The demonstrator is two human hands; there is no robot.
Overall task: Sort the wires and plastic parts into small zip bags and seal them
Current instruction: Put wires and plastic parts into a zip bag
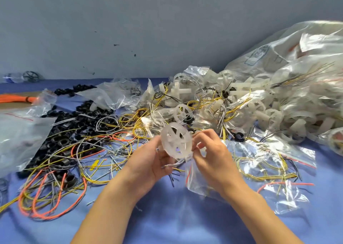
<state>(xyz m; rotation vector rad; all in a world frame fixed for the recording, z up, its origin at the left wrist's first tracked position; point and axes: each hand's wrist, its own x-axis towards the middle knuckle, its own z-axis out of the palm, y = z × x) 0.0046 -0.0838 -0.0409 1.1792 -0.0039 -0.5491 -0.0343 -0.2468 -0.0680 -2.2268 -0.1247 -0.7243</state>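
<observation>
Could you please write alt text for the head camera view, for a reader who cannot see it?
The left hand and right hand hold a translucent white spoked wheel over a blue table, a small clear zip bag hanging under the right hand. Tangled yellow and orange wires and black rings lie left; white plastic parts and clear bags heap right.

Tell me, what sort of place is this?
Probably a small workshop or packing bench for kit parts: a blue-covered table heaped with loose coloured wires, piles of white plastic wheels and black rings, and small zip bags.
</observation>
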